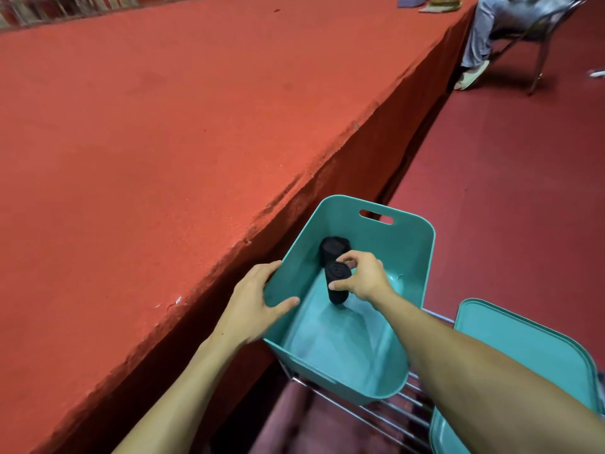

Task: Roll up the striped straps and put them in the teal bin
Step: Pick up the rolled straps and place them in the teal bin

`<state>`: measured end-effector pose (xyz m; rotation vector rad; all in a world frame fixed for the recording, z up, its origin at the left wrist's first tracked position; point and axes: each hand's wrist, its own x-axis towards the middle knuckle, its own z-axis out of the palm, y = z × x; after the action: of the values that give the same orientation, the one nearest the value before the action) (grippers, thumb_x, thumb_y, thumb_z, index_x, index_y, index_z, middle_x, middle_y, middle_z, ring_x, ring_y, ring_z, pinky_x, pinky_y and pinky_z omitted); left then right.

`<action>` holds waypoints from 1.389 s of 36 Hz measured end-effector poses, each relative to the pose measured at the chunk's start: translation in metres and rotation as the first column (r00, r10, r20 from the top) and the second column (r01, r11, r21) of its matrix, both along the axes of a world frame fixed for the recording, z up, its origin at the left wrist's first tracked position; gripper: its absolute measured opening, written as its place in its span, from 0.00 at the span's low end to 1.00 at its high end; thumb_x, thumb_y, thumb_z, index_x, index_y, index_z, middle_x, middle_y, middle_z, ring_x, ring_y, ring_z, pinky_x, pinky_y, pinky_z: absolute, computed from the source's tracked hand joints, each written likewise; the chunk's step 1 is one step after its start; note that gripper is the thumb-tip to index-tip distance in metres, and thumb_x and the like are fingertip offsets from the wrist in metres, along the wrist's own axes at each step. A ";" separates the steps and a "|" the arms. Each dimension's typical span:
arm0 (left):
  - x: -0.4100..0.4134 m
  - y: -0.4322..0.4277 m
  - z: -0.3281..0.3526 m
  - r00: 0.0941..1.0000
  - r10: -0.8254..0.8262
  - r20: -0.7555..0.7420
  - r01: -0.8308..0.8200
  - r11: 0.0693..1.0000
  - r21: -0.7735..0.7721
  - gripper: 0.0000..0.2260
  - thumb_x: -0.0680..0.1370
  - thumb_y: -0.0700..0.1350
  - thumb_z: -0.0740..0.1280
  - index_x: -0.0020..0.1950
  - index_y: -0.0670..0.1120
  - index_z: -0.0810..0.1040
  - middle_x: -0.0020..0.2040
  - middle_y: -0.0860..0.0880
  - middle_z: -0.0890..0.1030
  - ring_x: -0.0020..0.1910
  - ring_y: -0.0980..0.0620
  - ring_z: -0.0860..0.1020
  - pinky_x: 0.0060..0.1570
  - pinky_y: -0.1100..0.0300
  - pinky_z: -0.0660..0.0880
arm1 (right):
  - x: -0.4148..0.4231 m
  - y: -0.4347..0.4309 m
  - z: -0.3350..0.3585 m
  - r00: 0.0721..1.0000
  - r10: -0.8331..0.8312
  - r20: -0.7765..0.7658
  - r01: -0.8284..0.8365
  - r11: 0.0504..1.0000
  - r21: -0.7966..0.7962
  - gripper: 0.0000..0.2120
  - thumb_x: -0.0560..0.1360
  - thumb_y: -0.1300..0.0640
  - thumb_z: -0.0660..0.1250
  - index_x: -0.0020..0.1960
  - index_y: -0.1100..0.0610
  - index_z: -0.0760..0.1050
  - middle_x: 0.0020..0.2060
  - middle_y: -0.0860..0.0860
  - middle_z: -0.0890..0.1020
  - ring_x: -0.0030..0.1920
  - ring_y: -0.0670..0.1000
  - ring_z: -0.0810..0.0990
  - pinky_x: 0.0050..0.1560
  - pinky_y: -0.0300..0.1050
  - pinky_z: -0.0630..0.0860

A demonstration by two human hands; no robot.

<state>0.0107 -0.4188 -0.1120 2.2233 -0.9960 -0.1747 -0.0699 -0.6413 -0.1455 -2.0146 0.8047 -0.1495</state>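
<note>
The teal bin (406,257) sits on a metal rack beside the red table. Inside it, my right hand (363,276) pinches a dark rolled strap (337,286) between thumb and fingers, just above the bin floor. A second dark rolled strap (332,249) lies on the bin floor behind it, toward the far wall. My left hand (255,306) grips the bin's left rim, thumb inside and fingers outside. The stripes on the rolls cannot be made out.
The red cloth-covered table (147,142) fills the left side, its edge right next to the bin. A second teal bin (523,355) stands at the lower right on the metal rack (376,417). A seated person (497,34) is at the far right on red carpet.
</note>
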 end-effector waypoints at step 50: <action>0.005 0.002 -0.011 0.991 -0.021 -0.129 0.009 0.996 -0.089 0.30 0.69 0.49 0.77 0.70 0.48 0.74 0.61 0.58 0.76 0.61 0.63 0.75 0.63 0.70 0.67 | 0.052 -0.016 -0.086 0.740 -0.666 0.091 0.634 0.737 0.235 0.23 0.70 0.62 0.76 0.62 0.59 0.73 0.50 0.55 0.75 0.46 0.50 0.73 0.47 0.39 0.67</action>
<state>0.0161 -0.4171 -0.1229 2.0963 -0.9320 -0.2733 -0.0178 -0.6576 -0.2319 -1.4344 1.3397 -0.6188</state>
